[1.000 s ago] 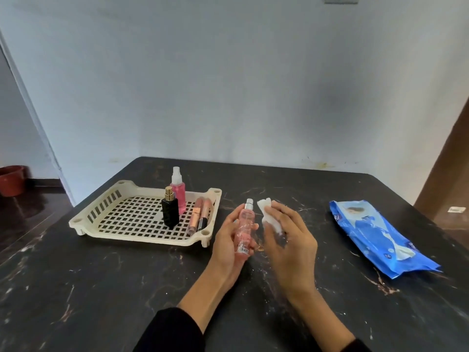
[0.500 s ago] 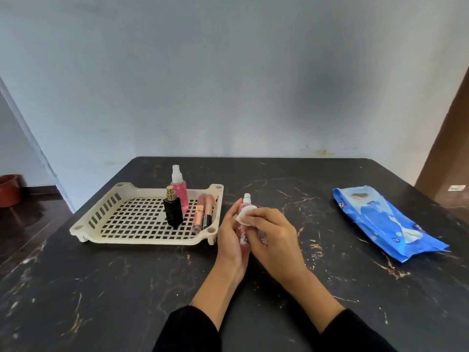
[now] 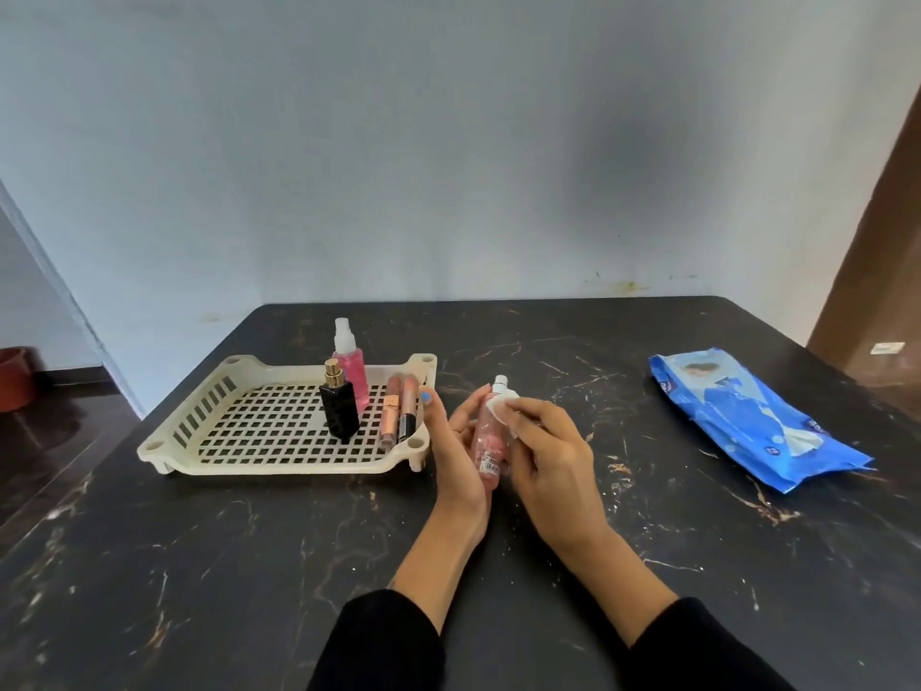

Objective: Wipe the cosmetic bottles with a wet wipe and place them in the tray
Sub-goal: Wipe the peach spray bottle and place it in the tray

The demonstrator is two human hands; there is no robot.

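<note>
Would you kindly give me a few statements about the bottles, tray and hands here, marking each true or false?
1. The left hand holds the clear pink bottle upright. True.
2. The right hand presses the wet wipe to that bottle. True.
3. The black bottle lies flat on the table. False: it stands in the tray.
4. The blue wipes pack sits inside the tray. False: it lies on the table, right of the hands.
5. The tray holds nothing. False: several items are in it.

small pink bottle (image 3: pixel 489 441) partly hidden behind both hands, label unreadable, terracotta pot (image 3: pixel 15 377) cut off left
</note>
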